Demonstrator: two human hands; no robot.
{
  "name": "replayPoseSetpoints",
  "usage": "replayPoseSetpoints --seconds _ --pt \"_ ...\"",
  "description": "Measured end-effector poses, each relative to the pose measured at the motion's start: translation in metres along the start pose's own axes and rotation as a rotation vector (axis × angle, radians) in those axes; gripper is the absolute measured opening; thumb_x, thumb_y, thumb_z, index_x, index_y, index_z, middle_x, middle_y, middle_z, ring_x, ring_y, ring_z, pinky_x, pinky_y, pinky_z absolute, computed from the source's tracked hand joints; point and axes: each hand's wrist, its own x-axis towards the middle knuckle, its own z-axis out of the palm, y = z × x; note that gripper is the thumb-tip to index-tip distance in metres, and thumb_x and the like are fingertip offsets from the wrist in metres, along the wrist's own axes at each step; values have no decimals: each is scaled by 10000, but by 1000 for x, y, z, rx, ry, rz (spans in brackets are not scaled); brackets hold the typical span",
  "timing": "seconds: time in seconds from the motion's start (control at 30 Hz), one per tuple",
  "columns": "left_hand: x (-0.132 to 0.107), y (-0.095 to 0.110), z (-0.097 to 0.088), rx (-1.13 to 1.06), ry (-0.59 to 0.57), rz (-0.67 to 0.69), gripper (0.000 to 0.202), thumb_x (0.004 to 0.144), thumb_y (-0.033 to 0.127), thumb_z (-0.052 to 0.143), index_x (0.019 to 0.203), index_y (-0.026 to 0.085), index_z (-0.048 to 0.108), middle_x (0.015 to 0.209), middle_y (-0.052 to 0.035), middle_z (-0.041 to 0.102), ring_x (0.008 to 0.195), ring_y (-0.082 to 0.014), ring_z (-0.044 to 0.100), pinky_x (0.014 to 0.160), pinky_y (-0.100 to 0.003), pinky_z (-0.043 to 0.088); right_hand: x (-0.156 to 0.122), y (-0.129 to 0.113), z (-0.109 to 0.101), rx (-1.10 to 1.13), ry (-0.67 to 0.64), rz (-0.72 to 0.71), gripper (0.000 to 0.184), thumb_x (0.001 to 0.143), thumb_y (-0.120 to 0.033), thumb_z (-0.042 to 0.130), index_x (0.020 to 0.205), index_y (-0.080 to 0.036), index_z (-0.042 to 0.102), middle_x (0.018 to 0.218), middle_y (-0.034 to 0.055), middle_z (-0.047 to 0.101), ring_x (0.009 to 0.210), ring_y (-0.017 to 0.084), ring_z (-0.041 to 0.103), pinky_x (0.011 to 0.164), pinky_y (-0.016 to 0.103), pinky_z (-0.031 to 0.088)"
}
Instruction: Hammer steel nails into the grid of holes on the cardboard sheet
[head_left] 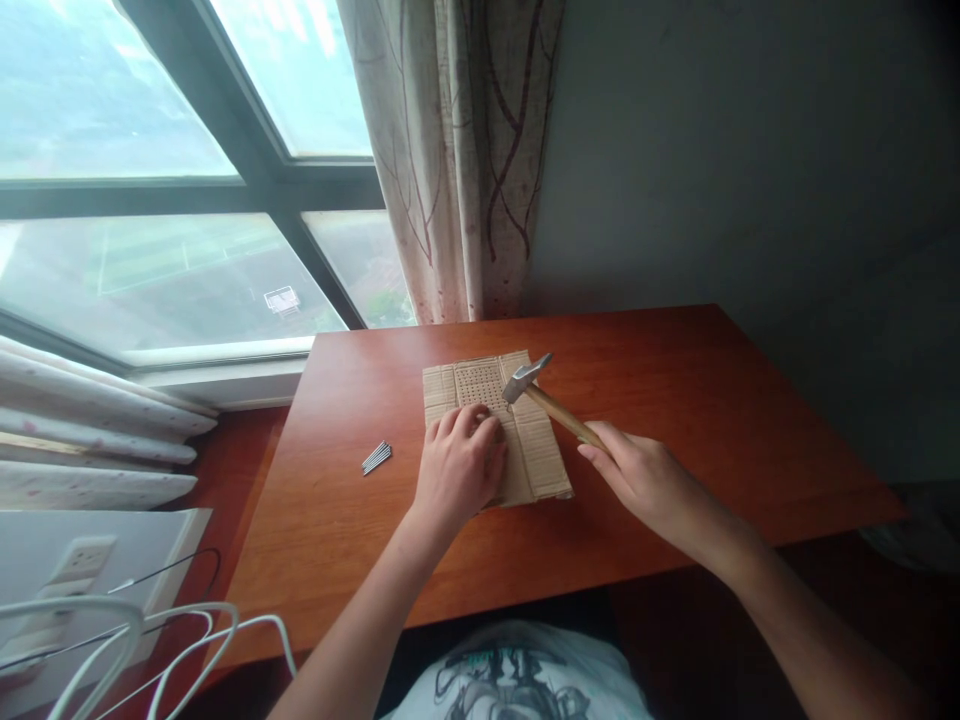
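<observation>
A flat piece of cardboard (pixel 534 445) lies on the reddish wooden table (pixel 675 400), with a grid of small dots on its far part. My left hand (pixel 459 468) rests on the cardboard's near left side, fingers curled together near the dotted area; what they pinch, if anything, is hidden. My right hand (pixel 645 480) grips the wooden handle of a small hammer (pixel 541 392). The metal hammer head hovers over the cardboard's far right corner, close to my left fingertips.
A small bundle of nails (pixel 376 457) lies on the table left of the cardboard. A window (pixel 187 240) and a patterned curtain (pixel 465 150) stand behind the table. White cables (pixel 172 640) and a wall socket (pixel 82 562) are at lower left.
</observation>
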Motion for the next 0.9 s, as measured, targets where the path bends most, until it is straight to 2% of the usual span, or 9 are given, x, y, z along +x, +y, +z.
replayPoseSetpoints --seconds 0.13,0.3,0.47,0.6,0.77,0.9 --pt "-2 -1 4 -12 17 -5 226 930 289 543 1122 230 646 1283 -87 625 1143 -293 546 944 -456 447 2 2 3 -13 -32 10 247 1033 -371 378 1056 -218 571 879 65 731 782 242 714 664 323 469" --pt "-2 -1 4 -34 26 -5 226 934 299 543 1123 236 650 1284 -91 625 1144 -291 542 944 -454 441 1 3 2 10 -7 3 259 1035 -386 375 1069 -217 569 881 68 726 775 235 708 662 321 469" --pt "-2 -2 4 -40 20 -12 226 936 298 538 1123 237 650 1283 -97 622 1154 -297 539 945 -458 437 4 4 6 -24 -55 4 244 1036 -389 376 1031 -223 554 851 54 711 763 237 700 657 321 449" --pt "-2 -1 4 -43 25 -13 214 930 296 545 1107 239 653 1268 -94 626 1130 -290 548 942 -453 437 3 8 8 2 -16 4 254 1037 -396 366 1051 -223 551 872 57 709 770 233 695 653 317 446" --pt "-2 -1 4 -44 16 -20 215 923 288 550 1106 233 649 1272 -95 619 1129 -292 544 937 -455 440 0 9 7 -2 6 23 252 1038 -388 352 1010 -225 542 774 32 670 686 217 665 617 310 427" --pt "-2 -1 4 -52 13 -17 219 935 296 540 1114 231 647 1277 -93 618 1139 -288 537 945 -452 438 -1 7 10 41 10 16 253 1032 -385 372 1049 -218 561 833 53 698 734 227 684 640 317 459"
